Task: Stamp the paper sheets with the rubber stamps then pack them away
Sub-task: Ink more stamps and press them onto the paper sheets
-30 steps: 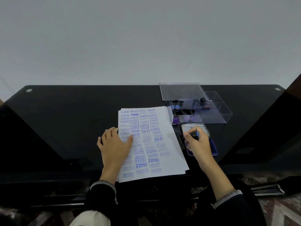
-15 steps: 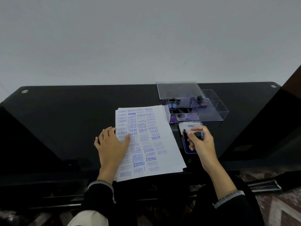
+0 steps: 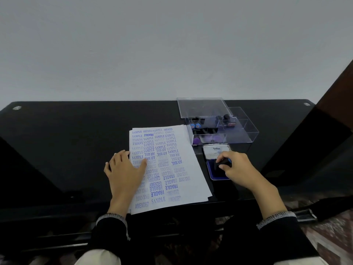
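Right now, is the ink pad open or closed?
Open. The ink pad's white lid is flipped back, the blue pad is bare, and the right hand holds a stamp on it.

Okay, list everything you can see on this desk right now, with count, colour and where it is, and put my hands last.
Glossy black table: one, spans the view.
White paper sheets: small stack, blue stamp marks on top sheet, centre of the table.
Clear plastic compartment box: one, open, behind the ink pad; holds black-handled rubber stamps, number unclear.
Blue ink pad: one, open, white lid raised, right of the sheets.
Black rubber stamp: one, on the ink pad.
Left hand: flat on the sheets' left edge.
Right hand: grips the stamp.
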`<control>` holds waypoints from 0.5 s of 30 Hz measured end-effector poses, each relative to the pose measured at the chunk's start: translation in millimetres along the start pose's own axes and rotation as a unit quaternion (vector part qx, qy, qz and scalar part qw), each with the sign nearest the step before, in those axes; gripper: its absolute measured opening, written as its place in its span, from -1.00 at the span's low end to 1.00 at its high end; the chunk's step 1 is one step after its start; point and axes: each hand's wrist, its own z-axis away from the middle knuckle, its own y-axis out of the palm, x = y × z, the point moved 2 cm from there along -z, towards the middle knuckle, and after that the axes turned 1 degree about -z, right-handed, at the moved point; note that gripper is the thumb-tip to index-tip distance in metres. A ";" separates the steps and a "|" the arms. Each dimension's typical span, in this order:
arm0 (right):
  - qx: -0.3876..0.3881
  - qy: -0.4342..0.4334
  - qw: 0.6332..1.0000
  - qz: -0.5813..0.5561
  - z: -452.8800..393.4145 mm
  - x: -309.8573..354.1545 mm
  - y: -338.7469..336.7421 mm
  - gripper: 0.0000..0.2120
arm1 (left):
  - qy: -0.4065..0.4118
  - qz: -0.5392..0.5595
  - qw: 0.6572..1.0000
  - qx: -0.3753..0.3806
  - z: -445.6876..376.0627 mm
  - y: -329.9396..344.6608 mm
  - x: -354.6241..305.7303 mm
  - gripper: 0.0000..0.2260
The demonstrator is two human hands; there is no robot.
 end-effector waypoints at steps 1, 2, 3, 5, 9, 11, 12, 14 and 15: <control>0.013 -0.008 1.000 0.026 -1.4 3.0 -0.7 -0.79 | 0.000 0.000 1.000 0.000 0.0 0.0 0.3 -0.41; 0.025 -0.014 0.998 0.053 -3.1 5.8 -0.7 -0.78 | 0.000 -0.001 1.000 0.001 -0.1 0.2 0.8 -0.41; 0.038 -0.019 0.996 0.079 -5.0 8.2 -0.1 -0.78 | 0.000 -0.002 1.000 0.002 -0.3 0.2 1.0 -0.41; 0.067 -0.025 0.990 0.121 -8.0 12.4 2.2 -0.78 | 0.000 -0.001 1.000 0.002 -0.5 0.4 0.8 -0.41; 0.103 -0.027 0.982 0.159 -10.8 16.8 7.9 -0.76 | 0.000 0.001 1.000 -0.004 0.1 -0.3 -0.3 -0.42; 0.100 -0.028 0.980 0.170 -11.2 17.4 8.9 -0.80 | 0.000 -0.001 1.000 -0.003 0.2 -0.4 -0.5 -0.41; 0.095 -0.029 0.980 0.172 -11.2 17.5 8.8 -0.83 | -0.001 -0.002 1.000 -0.002 0.2 -0.3 -0.4 -0.41; 0.081 -0.034 0.981 0.174 -11.2 17.5 8.6 -0.85 | -0.002 -0.003 1.000 -0.002 0.1 -0.4 -0.3 -0.41; 0.077 -0.037 0.981 0.176 -11.3 17.5 8.6 -0.85 | -0.002 -0.003 1.000 -0.002 0.1 -0.3 -0.2 -0.41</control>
